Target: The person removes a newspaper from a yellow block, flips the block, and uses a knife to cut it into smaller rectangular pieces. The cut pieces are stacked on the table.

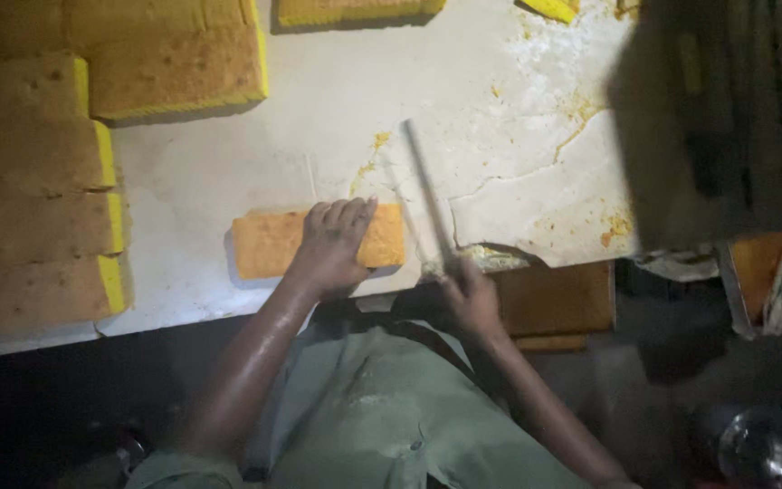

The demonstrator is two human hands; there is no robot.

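A small block of yellow cake (269, 244) is lying flat on the white table, close to the near edge. It is long and thin, like a brick on its side, with a brownish-orange top that is looking soft and full of tiny holes. Part of its top is hiding under a hand, so only its 2 ends are showing.

A long, thin knife (429, 195) is lying just beside the cake's right end. Its blade is pointing away across the table and leaning a little to the left. Its handle end is sitting by the table edge.
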